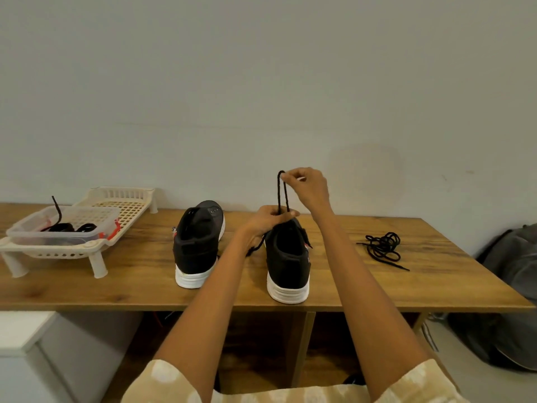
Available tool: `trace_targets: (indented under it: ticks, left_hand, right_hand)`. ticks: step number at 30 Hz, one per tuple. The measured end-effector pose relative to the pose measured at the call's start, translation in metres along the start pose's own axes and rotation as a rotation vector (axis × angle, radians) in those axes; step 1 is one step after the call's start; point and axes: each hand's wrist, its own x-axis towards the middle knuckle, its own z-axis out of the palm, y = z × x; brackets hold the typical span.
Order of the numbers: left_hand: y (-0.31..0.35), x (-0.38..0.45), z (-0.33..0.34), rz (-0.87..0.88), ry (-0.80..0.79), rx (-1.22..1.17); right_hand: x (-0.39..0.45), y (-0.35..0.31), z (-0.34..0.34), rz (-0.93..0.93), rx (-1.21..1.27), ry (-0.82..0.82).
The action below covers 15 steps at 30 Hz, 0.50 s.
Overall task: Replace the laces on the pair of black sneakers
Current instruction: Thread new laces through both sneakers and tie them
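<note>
At far left on the wooden table (139, 274), a cream rack (96, 248) on legs, carrying a clear tub (62, 228) with black laces (62, 226) inside, one end poking up. Next, the left sneaker (197, 245), black with white sole, heel toward the camera, standing free and unlaced. Then the left hand (267, 221), closed around the top of the right sneaker (287, 257) and pinching the lace (282, 193) where it leaves the shoe. Above, the right hand (308, 184), fingertips pinched shut on a loop of that lace, drawn up taut. Further right, a loose tangled lace (383, 247) lying on the table, well apart. At the edge, a grey backpack (511, 274) on the floor.
</note>
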Motion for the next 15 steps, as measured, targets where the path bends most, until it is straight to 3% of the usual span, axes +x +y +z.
trace_targets:
  ticks: [3,9,13,15]
  left_hand:
    - [0.002,0.004,0.001,0.042,0.135,-0.046]
    - [0.017,0.02,0.008,0.138,0.498,0.014]
    - [0.024,0.018,0.008,0.125,0.575,-0.294]
    - [0.03,0.016,0.003,0.117,0.558,-0.392]
  right_hand:
    - [0.002,-0.007,0.003,0.01,0.107,0.043]
    - [-0.01,0.019,-0.007,0.178,0.202,-0.388]
    - [-0.009,0.029,-0.015,0.168,0.059,-0.569]
    - [-0.01,0.034,-0.01,0.134,-0.027,-0.582]
